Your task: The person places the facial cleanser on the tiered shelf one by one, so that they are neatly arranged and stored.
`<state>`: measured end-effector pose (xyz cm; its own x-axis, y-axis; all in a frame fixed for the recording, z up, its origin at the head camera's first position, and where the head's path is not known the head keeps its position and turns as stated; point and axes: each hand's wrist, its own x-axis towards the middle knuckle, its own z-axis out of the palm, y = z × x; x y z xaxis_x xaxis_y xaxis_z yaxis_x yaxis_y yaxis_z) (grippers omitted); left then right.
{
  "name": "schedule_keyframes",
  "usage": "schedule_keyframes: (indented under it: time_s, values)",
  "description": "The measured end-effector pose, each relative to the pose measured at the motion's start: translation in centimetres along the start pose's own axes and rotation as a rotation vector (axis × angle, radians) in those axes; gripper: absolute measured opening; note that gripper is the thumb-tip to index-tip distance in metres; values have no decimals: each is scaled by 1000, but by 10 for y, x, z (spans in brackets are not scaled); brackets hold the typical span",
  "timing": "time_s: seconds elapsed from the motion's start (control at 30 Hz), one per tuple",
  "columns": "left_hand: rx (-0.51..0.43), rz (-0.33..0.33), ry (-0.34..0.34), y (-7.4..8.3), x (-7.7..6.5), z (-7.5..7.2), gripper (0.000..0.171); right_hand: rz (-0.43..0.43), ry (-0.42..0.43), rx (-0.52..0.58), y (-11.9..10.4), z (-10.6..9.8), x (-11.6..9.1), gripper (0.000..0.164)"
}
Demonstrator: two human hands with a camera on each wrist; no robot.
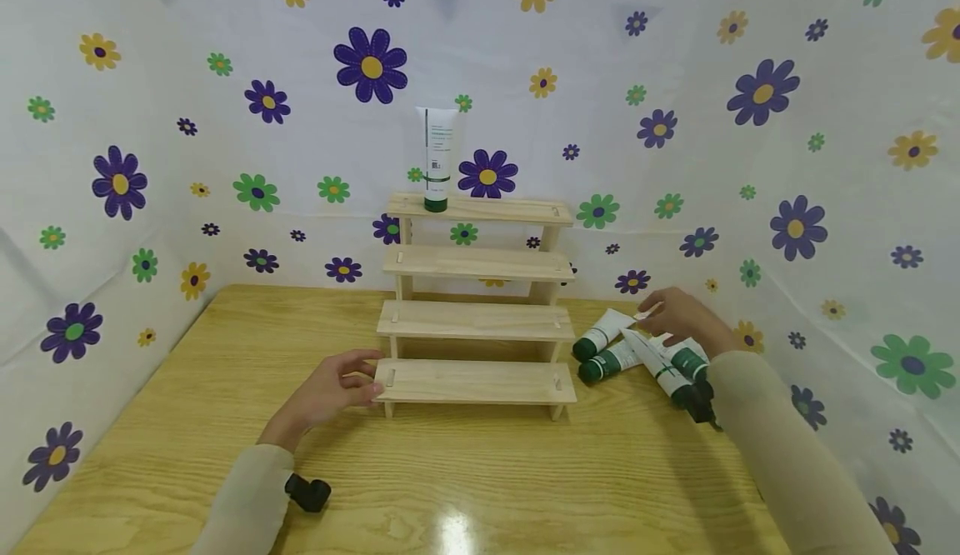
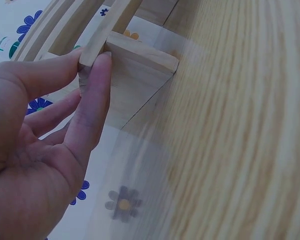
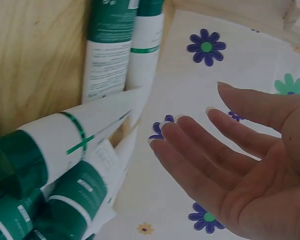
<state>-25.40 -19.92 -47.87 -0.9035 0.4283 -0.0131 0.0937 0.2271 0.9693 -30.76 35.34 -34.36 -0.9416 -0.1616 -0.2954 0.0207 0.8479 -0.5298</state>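
Note:
A light wooden display stand (image 1: 476,380) with several stepped shelves sits on the table. My left hand (image 1: 330,388) pinches the left end of its lowest shelf; in the left wrist view, thumb and index finger grip the shelf's corner (image 2: 92,50). One white tube (image 1: 438,155) with a green cap stands upright on the top shelf, towards its left. Right of the stand lies a loose pile of white-and-green tubes (image 1: 603,330). Just above the pile hovers my right hand (image 1: 686,322). In the right wrist view its fingers (image 3: 209,150) are spread and hold nothing, close to a white tube (image 3: 55,140).
The stand and tubes rest on a wood-grain table (image 1: 480,472). White cloth with purple, yellow and green flowers (image 1: 371,63) closes off the back and both sides. The right-hand cloth (image 1: 825,347) is close to the right forearm.

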Motion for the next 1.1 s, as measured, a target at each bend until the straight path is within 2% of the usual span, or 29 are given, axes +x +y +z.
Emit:
schedule_keyframes:
  time_s: [0.13,0.37,0.53,0.7,0.97,1.1]
  values:
    - [4,-10,0,1,0,0,67,25,3,1,11,5,-1,47]
    - [-3,-17,1,1,0,1,67,75,13,-88,29,13,6,45]
    - [-1,-15,-6,1,1,0,67,66,8,-137,36,17,2,44]
    - [4,-8,-9,1,2,0,67,85,44,-120,43,23,3,38]
    - [6,-17,-15,2,2,2,66,154,102,-197,52,32,4,34]
    - [7,-11,-13,2,1,2,66,139,122,-236,53,34,7,33]
